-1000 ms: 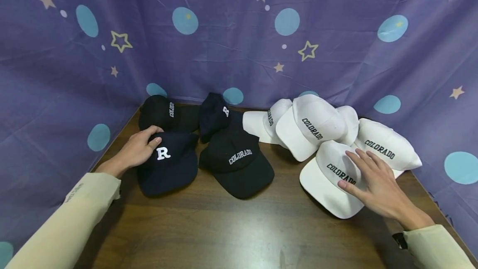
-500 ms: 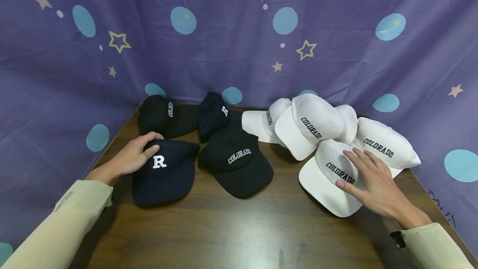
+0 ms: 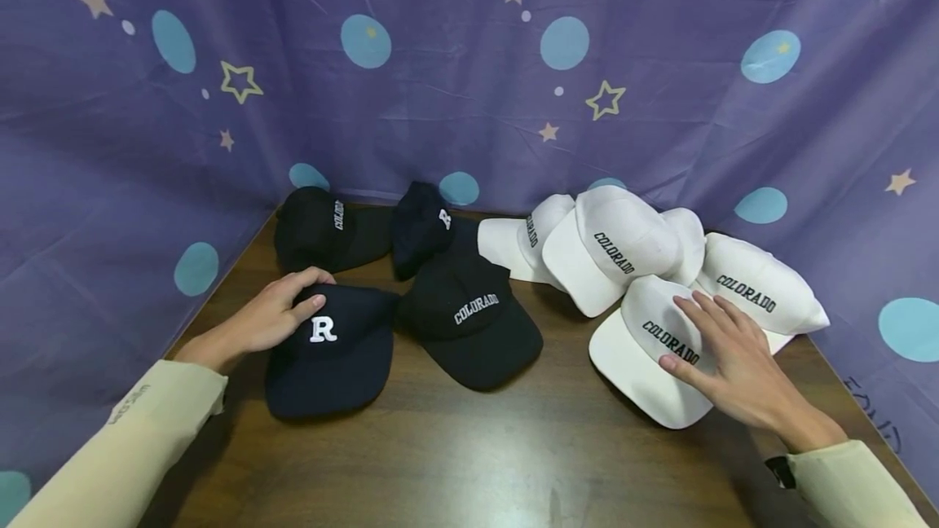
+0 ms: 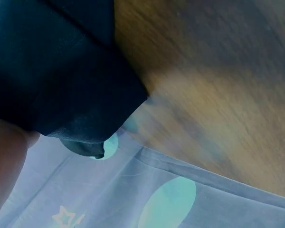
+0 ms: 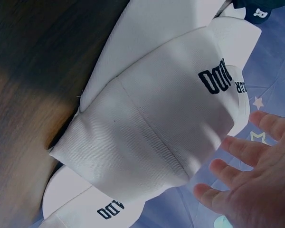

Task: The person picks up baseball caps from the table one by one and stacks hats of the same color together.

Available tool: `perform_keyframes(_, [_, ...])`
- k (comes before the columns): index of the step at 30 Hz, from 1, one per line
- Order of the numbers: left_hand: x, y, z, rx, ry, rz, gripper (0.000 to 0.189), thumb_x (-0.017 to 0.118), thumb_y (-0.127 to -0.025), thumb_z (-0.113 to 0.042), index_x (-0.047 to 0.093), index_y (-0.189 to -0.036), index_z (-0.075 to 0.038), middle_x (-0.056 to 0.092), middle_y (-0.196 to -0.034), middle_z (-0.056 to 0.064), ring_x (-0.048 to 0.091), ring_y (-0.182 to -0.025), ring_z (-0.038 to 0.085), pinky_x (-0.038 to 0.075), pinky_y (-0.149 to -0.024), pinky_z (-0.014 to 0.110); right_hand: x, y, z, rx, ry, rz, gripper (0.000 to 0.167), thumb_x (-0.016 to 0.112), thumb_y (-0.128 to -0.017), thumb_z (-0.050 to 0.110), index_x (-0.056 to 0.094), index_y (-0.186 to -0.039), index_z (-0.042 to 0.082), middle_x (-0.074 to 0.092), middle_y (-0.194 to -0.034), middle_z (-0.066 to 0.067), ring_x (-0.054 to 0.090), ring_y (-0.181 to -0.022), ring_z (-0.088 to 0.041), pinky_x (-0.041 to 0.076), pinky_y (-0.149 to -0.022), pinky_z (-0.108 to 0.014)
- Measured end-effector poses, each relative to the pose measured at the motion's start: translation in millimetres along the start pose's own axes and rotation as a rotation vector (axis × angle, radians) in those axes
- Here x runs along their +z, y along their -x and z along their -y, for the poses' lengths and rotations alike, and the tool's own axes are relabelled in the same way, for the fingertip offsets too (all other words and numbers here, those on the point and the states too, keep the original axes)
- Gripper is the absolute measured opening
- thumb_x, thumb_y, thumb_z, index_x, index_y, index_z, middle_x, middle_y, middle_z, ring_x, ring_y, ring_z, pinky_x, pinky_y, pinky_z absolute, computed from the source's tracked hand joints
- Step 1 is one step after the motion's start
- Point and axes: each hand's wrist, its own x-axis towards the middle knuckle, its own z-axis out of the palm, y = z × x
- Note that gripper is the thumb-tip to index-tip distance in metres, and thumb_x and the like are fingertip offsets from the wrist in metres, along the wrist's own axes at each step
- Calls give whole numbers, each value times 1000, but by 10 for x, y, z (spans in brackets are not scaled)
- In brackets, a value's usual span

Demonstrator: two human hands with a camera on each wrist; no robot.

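Note:
A navy baseball cap with a white R lies brim forward at the left of the table. My left hand pinches the rear of its crown, thumb on top and the fingers mostly hidden behind it. In the left wrist view the dark cap fills the upper left corner beside part of the hand. On the right, my right hand spreads over the crown of a white COLORADO cap. Its fingers are extended in the right wrist view, close to the white crown; contact cannot be told.
A black COLORADO cap lies just right of the navy one. Behind are another black cap and a second R cap. Several white caps crowd the back right. A purple curtain borders the brown table.
My left hand has drawn the navy cap nearer the table's front, a little away from the black cap behind it. The right hand stays in about the same place.

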Motion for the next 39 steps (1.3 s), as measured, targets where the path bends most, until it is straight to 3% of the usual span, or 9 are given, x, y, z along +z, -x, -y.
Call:
perform_keyframes(7, [70, 3, -54, 59, 12, 12, 21, 58, -105, -10, 61, -126, -9, 65, -119, 7, 58, -110, 25, 43, -94, 48, 21, -3, 2, -6, 2, -3, 82, 77, -88, 43, 42, -157, 15, 34, -161, -24, 22, -149, -45, 6, -119, -63])
perform_keyframes(18, [154, 27, -249, 104, 27, 70, 22, 58, -105, -14, 61, -126, -10, 64, -123, 4, 57, -112, 23, 45, -96, 51, 35, -15, 23, -26, 3, -3, 83, 78, -87, 43, 41, -157, 16, 35, -159, -26, 22, -148, -47, 9, -116, -67])
perform_keyframes(31, [160, 60, -269, 82, 39, 88, 31, 58, -106, -21, 60, -137, -15, 62, -134, 2, 53, -120, 24, 38, -101, 56, 55, -13, 40, -28, 12, 0, 83, 77, -88, 43, 41, -157, 15, 36, -159, -25, 23, -148, -47, 8, -119, -64])
perform_keyframes(39, [166, 51, -287, 103, -9, 55, 37, 61, -104, -25, 59, -140, -15, 62, -135, 3, 52, -123, 25, 31, -105, 58, 55, -11, 34, -32, 16, 2, 84, 77, -87, 43, 41, -157, 15, 36, -159, -25, 23, -148, -48, 8, -118, -65])
